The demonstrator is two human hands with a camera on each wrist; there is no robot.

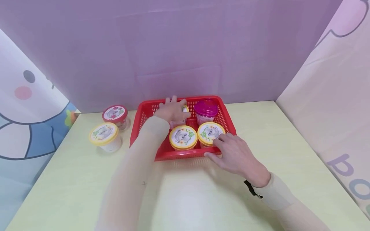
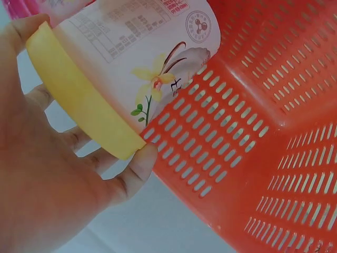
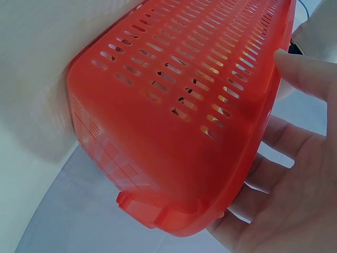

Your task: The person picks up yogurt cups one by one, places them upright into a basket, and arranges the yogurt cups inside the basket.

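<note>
A red slotted basket (image 1: 176, 156) stands on the table against the backdrop. Toward its back, my left hand (image 1: 170, 111) holds a white paper tub (image 2: 131, 58) by its yellow lid (image 2: 84, 100), thumb and fingers spread around the lid's edge. In the head view that hand covers most of the tub. My right hand (image 1: 235, 155) grips the basket's rim at the front right corner, thumb on the outer side and fingers over the edge. Two more yellow-lidded tubs, one on the left (image 1: 183, 138) and one on the right (image 1: 211, 133), sit along the basket's front. Behind them is a magenta-lidded cup (image 1: 206, 109).
Left of the basket, a yellow-lidded tub (image 1: 105, 136) and a clear tub with a red lid (image 1: 115, 115) stand on the pale table (image 1: 188, 199). A purple backdrop (image 1: 179, 48) rises right behind the basket. Printed cloth walls (image 1: 332, 112) border both sides.
</note>
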